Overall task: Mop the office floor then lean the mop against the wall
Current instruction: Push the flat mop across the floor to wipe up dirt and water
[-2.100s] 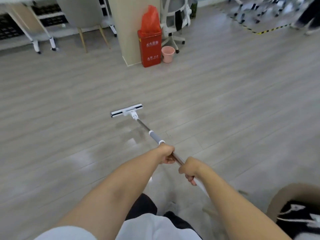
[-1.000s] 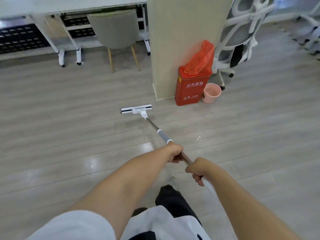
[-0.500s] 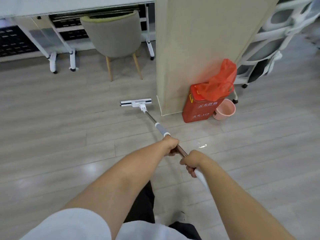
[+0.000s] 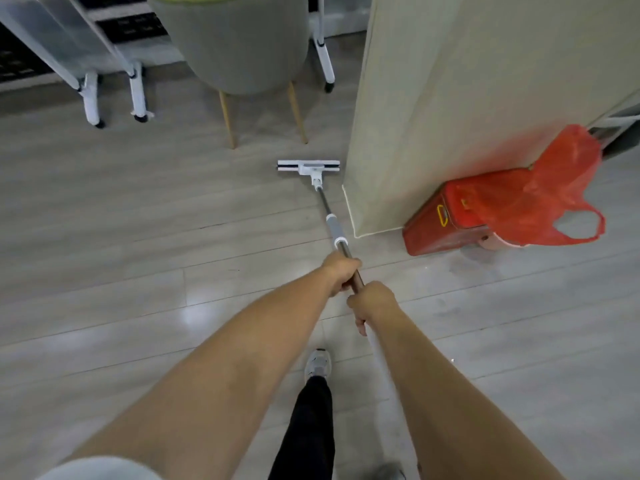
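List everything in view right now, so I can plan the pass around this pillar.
floor: grey planks, throughout
pillar: one, beige, upper right
mop: one, white head, grey-and-brown handle, head on floor left of pillar
box: one, red, on floor against pillar
plastic bag: one, red, draped over box
chair: one, grey, wooden legs, top centre
desk legs: three, white, castered, either side of chair
shoe: one, grey, bottom centre, under black trouser leg
hands: two, bare; left hand ahead of right hand, both gripping mop handle
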### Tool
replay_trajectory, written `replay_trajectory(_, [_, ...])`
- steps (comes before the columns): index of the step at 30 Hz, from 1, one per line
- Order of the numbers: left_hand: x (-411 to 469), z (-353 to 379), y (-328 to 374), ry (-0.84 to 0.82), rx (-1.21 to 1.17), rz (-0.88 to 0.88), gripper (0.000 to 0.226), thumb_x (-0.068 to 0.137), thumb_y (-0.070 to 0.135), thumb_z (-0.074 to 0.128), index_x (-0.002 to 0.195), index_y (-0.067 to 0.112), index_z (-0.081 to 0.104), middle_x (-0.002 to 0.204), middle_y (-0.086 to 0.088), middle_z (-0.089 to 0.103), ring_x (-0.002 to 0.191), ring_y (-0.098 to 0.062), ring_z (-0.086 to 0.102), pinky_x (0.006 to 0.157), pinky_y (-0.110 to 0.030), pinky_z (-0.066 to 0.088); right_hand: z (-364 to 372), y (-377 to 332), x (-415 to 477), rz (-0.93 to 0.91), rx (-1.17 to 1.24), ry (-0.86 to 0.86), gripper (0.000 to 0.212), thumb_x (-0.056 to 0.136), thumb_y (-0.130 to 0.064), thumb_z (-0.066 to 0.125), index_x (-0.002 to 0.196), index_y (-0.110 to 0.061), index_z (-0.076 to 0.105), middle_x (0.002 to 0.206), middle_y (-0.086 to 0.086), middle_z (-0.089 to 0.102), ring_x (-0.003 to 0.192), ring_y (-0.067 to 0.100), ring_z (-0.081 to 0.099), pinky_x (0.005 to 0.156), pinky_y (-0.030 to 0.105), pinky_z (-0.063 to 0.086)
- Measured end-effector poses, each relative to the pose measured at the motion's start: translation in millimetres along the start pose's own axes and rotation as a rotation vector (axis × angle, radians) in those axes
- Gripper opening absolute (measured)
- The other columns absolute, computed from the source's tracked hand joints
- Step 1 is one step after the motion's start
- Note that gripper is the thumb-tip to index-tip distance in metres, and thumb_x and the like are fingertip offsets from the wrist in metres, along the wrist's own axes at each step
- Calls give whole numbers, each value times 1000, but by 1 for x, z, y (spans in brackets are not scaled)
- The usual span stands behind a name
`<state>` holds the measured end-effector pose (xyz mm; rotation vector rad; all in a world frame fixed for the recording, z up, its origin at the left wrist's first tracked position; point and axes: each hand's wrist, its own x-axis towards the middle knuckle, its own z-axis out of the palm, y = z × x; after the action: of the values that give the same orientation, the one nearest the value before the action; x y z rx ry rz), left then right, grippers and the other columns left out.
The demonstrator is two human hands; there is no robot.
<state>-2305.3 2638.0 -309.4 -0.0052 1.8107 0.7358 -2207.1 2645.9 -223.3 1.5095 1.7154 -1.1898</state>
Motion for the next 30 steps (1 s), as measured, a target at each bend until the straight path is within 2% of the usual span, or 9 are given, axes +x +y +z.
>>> replay_trajectory(3, [16,-15,-11,-23,9,-45,14,89,15,64,97,6,57,73,-8,57,61,-20,56,50,-27,46,23,-20,15,8,-65,-30,16,92,-5,49,78,-8,51,47,5,60,61,23,68,47,26,46])
replay_trajectory(6, [19,-23,-30,-63,30,-79,17,89,14,63,103,5,59,83,-12,62,69,-23,62,60,-31,54,42,-16,12,43,-12,-81,12,93,-6,47,84,-6,55,56,8,65,50,19,64,43,23,43])
replay_trajectory(12, [-6,-21,-64,-93,121,-111,16,96,18,59,108,7,58,84,-11,63,69,-23,64,58,-34,59,76,43,-21,108,561,-256,19,96,-18,57,108,-3,57,54,8,57,48,21,54,63,37,51])
replay_trajectory(15, [-31,-6,-87,-92,177,-117,20,98,17,56,115,6,56,84,-12,64,67,-23,67,53,-34,59,95,75,-46,89,468,-209,19,99,-25,48,107,-10,56,51,6,58,47,20,54,62,35,51])
replay_trajectory(21, [-84,40,-148,-110,164,-122,24,101,17,52,120,2,53,87,-15,67,65,-24,67,52,-36,59,123,151,-70,15,263,-152,32,101,-20,40,110,4,60,63,11,62,57,23,59,69,34,51])
replay_trajectory(24, [-118,65,-186,-122,199,-135,25,104,16,47,122,-1,51,91,-16,68,64,-25,67,53,-35,59,143,199,-92,34,296,-201,33,101,-23,41,89,0,61,53,9,59,56,24,56,68,36,50])
replay_trajectory(26, [-139,84,-220,-146,235,-146,25,104,14,44,122,-2,50,84,-15,66,63,-24,66,49,-32,57,161,233,-111,53,340,-183,31,103,-26,46,76,-11,54,59,8,55,52,20,52,57,30,50])
replay_trajectory(28, [-164,104,-258,-137,230,-145,24,103,10,41,121,-3,51,82,-15,65,61,-24,66,43,-31,54,182,272,-132,74,361,-169,30,103,-26,48,75,-14,51,65,8,53,52,20,51,51,30,48])
replay_trajectory(30, [-193,126,-297,-145,194,-137,19,102,6,40,113,-3,53,80,-15,63,60,-25,65,45,-34,55,205,313,-154,88,314,-214,39,104,-31,41,82,-4,57,62,14,55,52,25,51,62,34,48])
